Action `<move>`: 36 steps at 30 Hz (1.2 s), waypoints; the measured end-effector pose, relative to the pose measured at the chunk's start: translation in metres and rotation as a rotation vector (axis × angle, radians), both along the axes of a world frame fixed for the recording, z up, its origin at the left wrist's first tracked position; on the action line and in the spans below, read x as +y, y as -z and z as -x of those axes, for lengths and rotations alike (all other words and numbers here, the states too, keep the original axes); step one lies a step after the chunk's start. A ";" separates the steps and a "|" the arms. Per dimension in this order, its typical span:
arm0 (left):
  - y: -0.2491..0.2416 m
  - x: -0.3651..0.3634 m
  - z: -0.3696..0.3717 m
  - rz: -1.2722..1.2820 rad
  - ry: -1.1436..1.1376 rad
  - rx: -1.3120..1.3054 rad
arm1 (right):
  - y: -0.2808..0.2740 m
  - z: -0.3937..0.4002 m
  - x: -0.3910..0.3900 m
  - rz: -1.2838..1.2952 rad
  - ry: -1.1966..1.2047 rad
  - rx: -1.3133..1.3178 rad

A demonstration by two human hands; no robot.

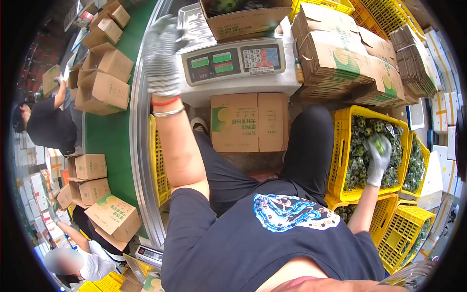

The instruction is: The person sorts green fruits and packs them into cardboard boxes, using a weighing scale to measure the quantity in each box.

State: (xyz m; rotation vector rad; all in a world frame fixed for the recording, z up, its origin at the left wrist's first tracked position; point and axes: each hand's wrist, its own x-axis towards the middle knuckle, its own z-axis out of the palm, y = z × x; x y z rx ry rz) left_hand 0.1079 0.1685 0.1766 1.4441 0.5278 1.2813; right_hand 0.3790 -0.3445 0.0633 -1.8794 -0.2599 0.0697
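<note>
My left hand [164, 56], in a striped grey work glove, reaches forward beside the metal pan of a digital scale [233, 61]. Its fingers are stretched out, with nothing visible in them. On the scale stands an open cardboard box [248, 24] with dark green, plastic-wrapped fruit inside. At the right, my right hand [378, 163], also gloved, is over a yellow crate [344, 151] full of small clear packs of green fruit. Its fingers are closed around a pack of green limes [377, 144].
Flattened cardboard boxes [340, 53] are stacked right of the scale. A carton [249, 121] lies below it, before my knees. More yellow crates [406, 228] stand at the right. Along the left runs a green conveyor belt [114, 141] with open cartons; two people work beyond it.
</note>
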 end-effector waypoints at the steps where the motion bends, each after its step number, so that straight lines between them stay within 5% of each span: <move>1: 0.005 0.011 0.007 0.079 -0.075 -0.034 | 0.023 -0.007 -0.056 0.086 0.182 -0.104; 2: 0.009 0.017 0.010 0.120 -0.069 -0.113 | 0.053 -0.012 -0.121 0.034 0.336 -0.104; 3: 0.013 0.021 0.012 0.161 -0.064 -0.191 | 0.062 -0.004 -0.167 0.611 0.696 -0.193; 4: 0.017 0.023 0.013 0.202 -0.059 -0.269 | 0.076 0.013 -0.204 0.011 0.795 -0.032; 6: 0.023 0.024 0.009 0.206 -0.042 -0.222 | 0.101 0.064 -0.260 0.207 1.131 -0.001; 7: 0.024 0.024 0.006 0.207 -0.034 -0.201 | 0.096 0.096 -0.256 0.181 1.172 0.146; 9: 0.029 0.024 0.000 0.212 0.008 -0.188 | 0.124 0.130 -0.277 0.701 1.317 0.269; 11: 0.031 0.023 -0.004 0.213 0.024 -0.162 | 0.180 0.132 -0.328 0.811 1.224 0.495; 14: 0.028 0.023 -0.010 0.230 0.017 -0.121 | 0.144 0.112 -0.265 0.863 1.209 0.475; 18: 0.028 0.026 -0.011 0.234 -0.001 -0.098 | 0.099 0.024 -0.212 0.793 0.799 -0.148; 19: 0.029 0.028 -0.010 0.237 -0.013 -0.092 | 0.084 -0.001 -0.186 0.470 0.618 -0.172; 26: 0.040 0.045 -0.046 -0.017 0.038 -0.114 | -0.075 -0.009 0.174 0.031 -0.416 -0.391; 29: 0.059 0.060 -0.066 -0.441 -0.057 0.081 | -0.092 -0.023 0.302 0.093 -0.643 -0.829; 34: 0.088 0.076 -0.091 -0.462 -0.145 0.122 | -0.068 -0.052 0.440 -0.252 -1.018 -0.326; 36: 0.087 0.103 -0.101 -0.703 -0.205 0.326 | -0.057 -0.070 0.465 -0.023 -1.051 -0.869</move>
